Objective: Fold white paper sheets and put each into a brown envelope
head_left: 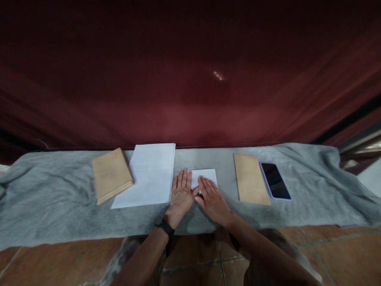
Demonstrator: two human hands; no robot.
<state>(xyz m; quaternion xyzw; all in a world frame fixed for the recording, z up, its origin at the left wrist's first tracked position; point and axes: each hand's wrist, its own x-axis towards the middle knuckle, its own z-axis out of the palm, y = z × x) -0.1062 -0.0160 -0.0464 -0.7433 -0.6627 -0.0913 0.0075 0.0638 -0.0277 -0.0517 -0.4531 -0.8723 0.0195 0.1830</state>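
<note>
A small folded sheet of white paper (204, 174) lies on the grey cloth, partly covered by both hands. My left hand (182, 194) rests flat along its left side, fingers stretched forward and thumb toward the other hand. Flat on the right part of the paper is my right hand (212, 200), its fingers also straight. The two thumbs nearly meet, and neither hand grips anything. Just left of my left hand is a stack of larger white sheets (151, 174). How the paper is folded beneath the palms is hidden.
Several brown envelopes (111, 174) are stacked at the left, overlapping the white sheets. On the right, a single brown envelope (251, 178) lies beside a phone (275, 180) with a purple edge. Grey cloth (315, 190) covers the bench; a dark red surface (184, 99) rises behind it.
</note>
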